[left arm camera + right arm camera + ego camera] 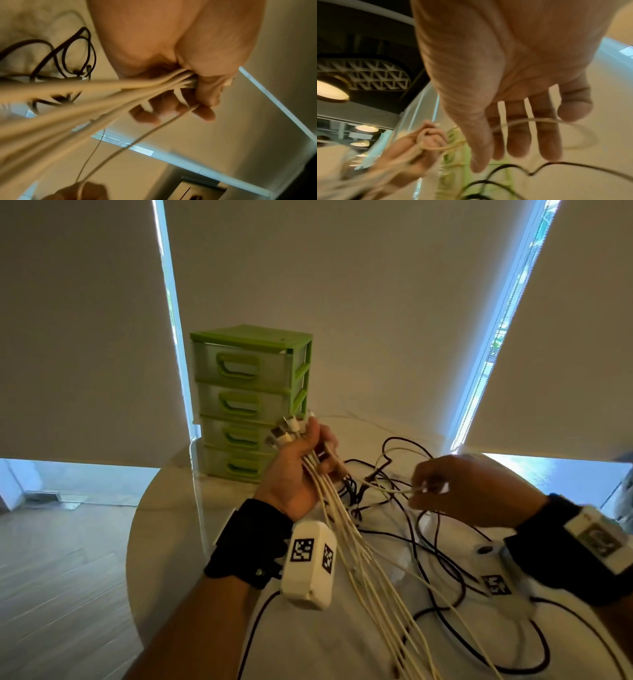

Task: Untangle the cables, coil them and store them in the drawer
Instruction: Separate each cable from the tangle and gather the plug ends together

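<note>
Over the table (pixel 191 542), white cables (pixel 346 525) fan out, black cables (pixel 442 546) still tangled. Left hand (pixel 301 470) fists the white bunch. Right hand (pixel 472 487) pinches one white plug (pixel 435 487).

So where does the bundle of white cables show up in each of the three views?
Head: the bundle of white cables runs from centre down to the bottom edge, in the left hand.
Left wrist: it fans across the left half, out of that hand's grip.
Right wrist: blurred, lower left, held by the left hand.
Shared landmark: black cables on the table.
</note>
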Available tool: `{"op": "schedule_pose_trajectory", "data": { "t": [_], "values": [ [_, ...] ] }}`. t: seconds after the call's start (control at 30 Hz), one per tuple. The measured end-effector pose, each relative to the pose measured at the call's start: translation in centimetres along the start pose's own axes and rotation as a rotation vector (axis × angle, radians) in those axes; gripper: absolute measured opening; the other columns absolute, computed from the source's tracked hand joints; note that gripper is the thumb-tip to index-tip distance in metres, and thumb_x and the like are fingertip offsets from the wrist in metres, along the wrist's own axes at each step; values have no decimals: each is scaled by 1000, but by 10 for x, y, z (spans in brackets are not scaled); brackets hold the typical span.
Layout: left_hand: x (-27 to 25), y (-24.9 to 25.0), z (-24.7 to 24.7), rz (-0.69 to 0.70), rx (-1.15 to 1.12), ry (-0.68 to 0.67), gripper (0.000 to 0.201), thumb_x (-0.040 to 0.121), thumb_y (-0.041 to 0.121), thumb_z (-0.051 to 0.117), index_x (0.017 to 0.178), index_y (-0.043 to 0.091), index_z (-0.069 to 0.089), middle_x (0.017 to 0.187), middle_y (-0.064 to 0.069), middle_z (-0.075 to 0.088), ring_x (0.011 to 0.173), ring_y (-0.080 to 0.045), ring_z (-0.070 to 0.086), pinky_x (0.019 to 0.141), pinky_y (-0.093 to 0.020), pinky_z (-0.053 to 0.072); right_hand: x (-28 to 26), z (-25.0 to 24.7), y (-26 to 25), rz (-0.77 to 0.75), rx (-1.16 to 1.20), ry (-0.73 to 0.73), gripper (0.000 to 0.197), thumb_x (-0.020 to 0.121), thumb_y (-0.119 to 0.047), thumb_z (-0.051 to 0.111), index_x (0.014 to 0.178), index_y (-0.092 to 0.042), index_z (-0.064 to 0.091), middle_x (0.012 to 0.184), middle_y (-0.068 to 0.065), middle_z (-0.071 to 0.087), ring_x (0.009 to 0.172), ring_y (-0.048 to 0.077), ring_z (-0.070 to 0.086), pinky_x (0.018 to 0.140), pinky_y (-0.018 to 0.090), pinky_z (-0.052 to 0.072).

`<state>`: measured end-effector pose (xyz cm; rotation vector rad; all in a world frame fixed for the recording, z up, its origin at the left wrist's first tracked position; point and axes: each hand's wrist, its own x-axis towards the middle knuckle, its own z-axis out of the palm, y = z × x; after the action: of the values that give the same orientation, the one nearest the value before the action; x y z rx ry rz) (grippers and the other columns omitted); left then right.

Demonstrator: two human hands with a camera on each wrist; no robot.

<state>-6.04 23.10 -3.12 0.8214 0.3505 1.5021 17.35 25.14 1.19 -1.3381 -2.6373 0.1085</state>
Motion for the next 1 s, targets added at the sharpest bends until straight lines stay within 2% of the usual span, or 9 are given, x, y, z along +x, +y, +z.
{"op": "schedule_pose_trajectory", "data": {
  "t": [0.13,0.23,0.4,0.5,0.6,0.7,0.77,0.9,1.0],
  "values": [
    [2,10,-5,34,-153,17,38,88,43,47,63,16,54,60,0,53,71,-19,64,74,-48,57,6,-34,63,202,6,148,18,86,-32,69,71,-28,61,74,-7,61,74,14,59,69,25,41],
    [5,5,-5,9,-120,78,37,93,46,43,71,17,50,49,4,34,49,-12,43,72,-41,57,23,-59,88,267,-12,320,12,86,-33,68,77,-26,63,85,4,59,86,25,58,81,32,41],
    [10,-1,-5,97,-51,232,29,90,45,49,79,19,51,46,9,32,54,-9,29,71,-27,42,53,-85,71,353,152,425,16,96,-28,53,82,-20,49,78,13,64,65,27,62,70,33,50],
    [8,-1,3,109,-64,229,30,97,43,42,81,19,51,45,9,27,40,-5,28,62,-22,50,65,-99,49,250,572,445,20,96,-10,48,80,-23,49,88,19,61,78,32,63,82,45,52],
    [9,-4,14,105,26,231,14,88,30,56,86,16,55,45,10,27,38,-3,24,44,-15,37,76,-113,21,21,444,707,15,89,-18,46,88,-31,52,107,7,61,102,23,57,90,37,45],
    [18,-10,25,79,275,251,10,93,14,56,95,20,64,46,13,35,35,-2,25,36,-15,28,76,-120,7,-181,287,821,21,94,-12,50,115,-10,53,140,7,46,132,18,42,105,29,34],
    [29,-11,39,66,436,259,14,95,16,56,100,24,68,47,15,35,38,-3,23,35,-17,25,69,-122,2,-204,250,803,12,93,-15,55,105,-17,53,150,2,36,141,18,32,108,28,31],
    [61,-7,86,164,584,252,13,93,23,62,79,24,61,43,13,35,43,-10,30,39,-16,29,42,-122,-10,-223,307,645,11,95,-35,55,88,-28,58,128,-3,59,120,11,54,102,41,45],
    [76,-1,110,169,729,145,14,94,28,59,81,24,61,47,10,36,45,-10,32,42,-20,31,21,-113,-16,-261,300,523,26,100,-35,44,94,-21,66,100,-2,67,96,9,62,87,33,49]
  ]
}}
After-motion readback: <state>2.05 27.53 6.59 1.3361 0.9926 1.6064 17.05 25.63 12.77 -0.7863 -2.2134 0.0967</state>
